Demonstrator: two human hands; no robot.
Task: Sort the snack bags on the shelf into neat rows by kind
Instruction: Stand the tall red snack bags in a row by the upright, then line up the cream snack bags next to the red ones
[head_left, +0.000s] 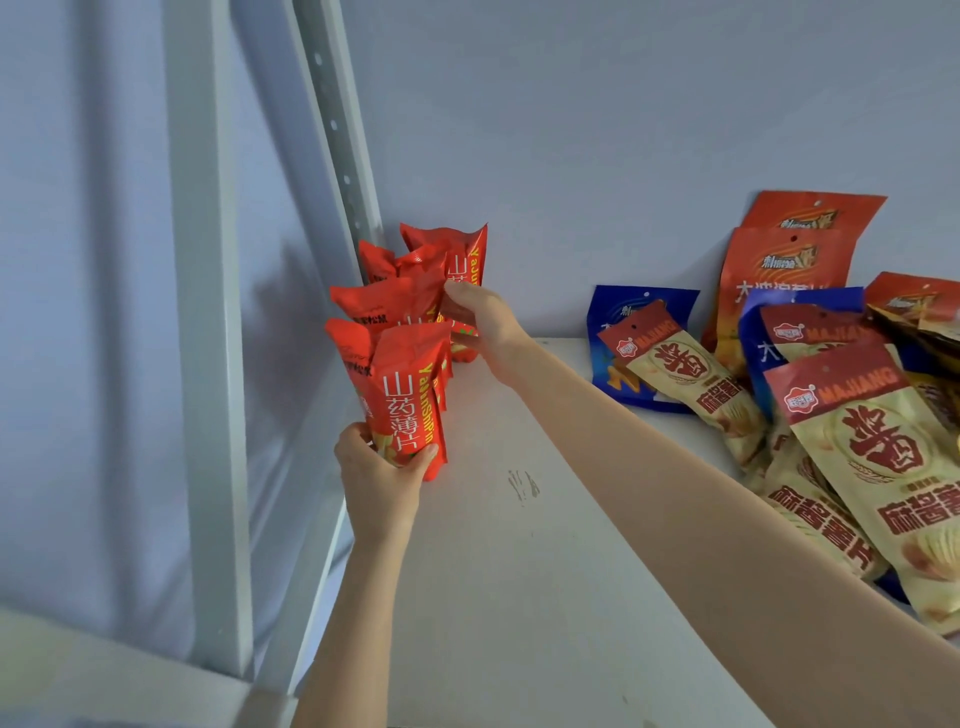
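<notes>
Several red snack bags stand upright in a row along the left end of the white shelf (519, 571), running back to the corner. My left hand (382, 475) grips the bottom of the front red bag (408, 395). My right hand (480, 317) reaches across and holds the side of a red bag near the back (465, 260). A loose pile lies at the right: beige bags with red tops (878, 467), blue bags (631, 312) and orange bags (784, 275), overlapping and leaning on the back wall.
A grey perforated upright post (337, 124) stands in the back left corner behind the red bags. A second white post (208, 312) stands in front at the left. The shelf's bare middle has a small dark scuff (523, 486).
</notes>
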